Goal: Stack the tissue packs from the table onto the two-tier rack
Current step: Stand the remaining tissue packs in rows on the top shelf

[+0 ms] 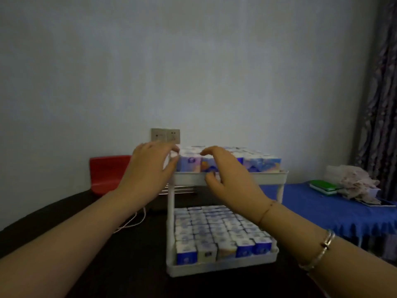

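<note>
Hovering by the rack's (227, 178) top tier, both hands, left (148, 171) and right (227, 175), hold nothing, grip loosely apart; tissue packs (221, 235) look light, soft, best pinched by their sides

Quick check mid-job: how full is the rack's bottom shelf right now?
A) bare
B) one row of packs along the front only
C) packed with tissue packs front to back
C: the bottom shelf of the rack is covered by rows of tissue packs from its front edge to the back.

A plain room in a home: a bare wall with a socket plate (165, 134), a patterned curtain (378, 100), a red chair (108, 174), and a blue fringed cloth (322, 209) over a side counter.
</note>
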